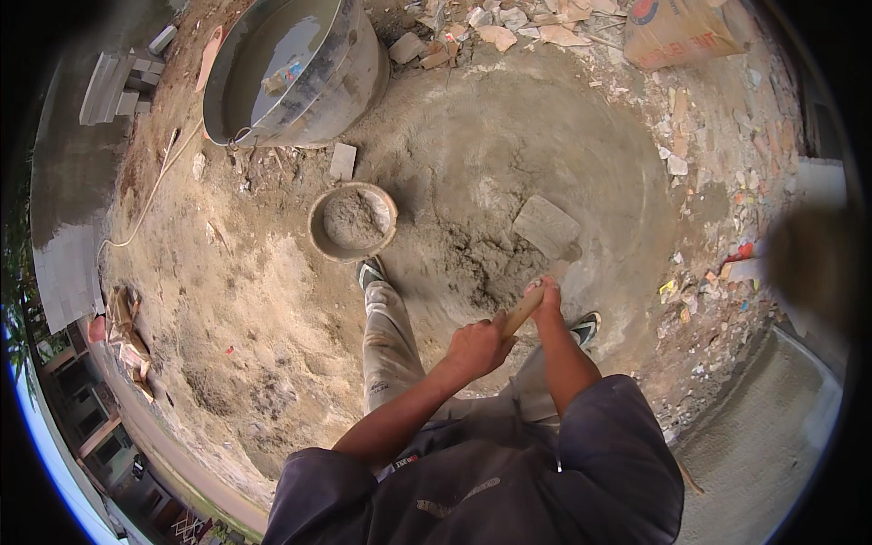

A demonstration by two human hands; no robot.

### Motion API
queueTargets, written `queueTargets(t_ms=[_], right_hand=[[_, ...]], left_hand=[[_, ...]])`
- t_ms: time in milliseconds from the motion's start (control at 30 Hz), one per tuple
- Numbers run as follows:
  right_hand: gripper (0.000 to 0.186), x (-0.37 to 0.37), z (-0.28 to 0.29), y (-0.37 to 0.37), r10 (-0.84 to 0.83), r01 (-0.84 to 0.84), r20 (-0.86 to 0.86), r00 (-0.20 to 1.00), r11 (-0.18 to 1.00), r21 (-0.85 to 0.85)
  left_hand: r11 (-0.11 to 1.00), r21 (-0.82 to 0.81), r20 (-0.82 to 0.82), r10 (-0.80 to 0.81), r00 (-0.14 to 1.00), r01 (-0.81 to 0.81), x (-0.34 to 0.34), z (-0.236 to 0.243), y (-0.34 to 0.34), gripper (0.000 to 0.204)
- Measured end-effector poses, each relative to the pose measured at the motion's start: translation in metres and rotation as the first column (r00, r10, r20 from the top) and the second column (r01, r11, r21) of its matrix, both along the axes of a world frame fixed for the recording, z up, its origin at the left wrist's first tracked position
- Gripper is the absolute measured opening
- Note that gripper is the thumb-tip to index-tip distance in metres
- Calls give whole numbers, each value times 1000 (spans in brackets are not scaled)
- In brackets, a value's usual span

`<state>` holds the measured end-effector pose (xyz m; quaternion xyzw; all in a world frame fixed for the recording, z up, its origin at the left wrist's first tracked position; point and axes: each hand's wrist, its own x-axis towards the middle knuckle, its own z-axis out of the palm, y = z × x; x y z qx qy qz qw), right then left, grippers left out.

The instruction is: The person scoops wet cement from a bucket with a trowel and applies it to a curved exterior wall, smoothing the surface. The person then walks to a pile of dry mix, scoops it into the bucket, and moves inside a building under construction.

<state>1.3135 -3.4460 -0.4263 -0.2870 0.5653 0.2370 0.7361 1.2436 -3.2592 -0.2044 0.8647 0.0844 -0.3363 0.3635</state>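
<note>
Both of my hands are closed around the wooden handle of a hoe. My left hand grips nearer my body, and my right hand sits farther along, toward the blade. The hoe's flat, mortar-coated blade rests at the right side of a heap of wet grey mortar. Left of the heap, just beyond my left foot, stands a round bucket with mortar inside.
A large metal tub of water stands at the far left, near a flat tile piece. Broken rubble and a paper sack lie along the far side. Grey blocks are stacked at left.
</note>
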Motion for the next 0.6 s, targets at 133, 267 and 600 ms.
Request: queueTargets(t_ms=[133,267,600], right_hand=[[17,49,-18,-9,-46,49,55,997,998,-48],[13,116,-47,6,-4,27,249,968,996,-87],[16,186,-113,54,305,-281,227,925,951,-133]], left_hand=[[981,-46,-290,-195,937,190,50,-43,-10,56],[985,33,-268,-152,951,167,97,-90,-21,48],[984,163,-229,106,968,-69,113,-152,-26,39]])
